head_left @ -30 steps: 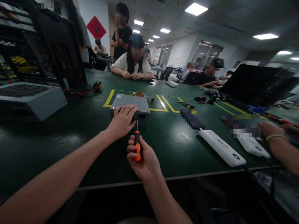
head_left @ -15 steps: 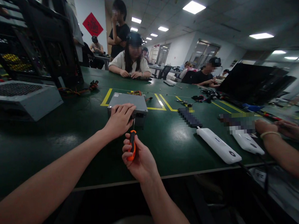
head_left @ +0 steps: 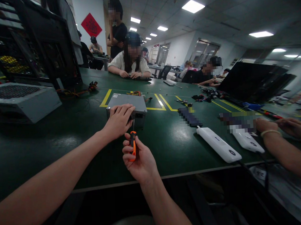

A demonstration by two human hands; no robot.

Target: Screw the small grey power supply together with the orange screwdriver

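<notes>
At the near edge of a dark green table [head_left: 168,159], the orange-and-black handle of a screwdriver [head_left: 133,144] is gripped by the right hand [head_left: 139,157], with the fingers curled around it and the thumb alongside. Its thin shaft is aimed away, at the near face of a grey metal box [head_left: 125,101]; whether the tip is seated in anything cannot be told. The box is set flat on the table just beyond the right hand. Across its top and near edge the left hand [head_left: 119,119] is laid, fingers together; whether it is pinched closed is hidden by the palm. The box would probably be felt as stiff and fairly heavy, its smooth sheet metal a little slippery, its edges perhaps sharp. It would best be held by its two opposite sides, and not by the cables [head_left: 136,93] bunched at its far side. The screwdriver should be light, most surely held by its thick handle. To the right, a white device [head_left: 218,145] is seen lying near a co-worker's hand [head_left: 266,125]. To the left, a larger grey box [head_left: 41,104] is placed before a black frame [head_left: 57,47]. Farther off, a person in a pale shirt [head_left: 116,64] is seated across the table.
</notes>
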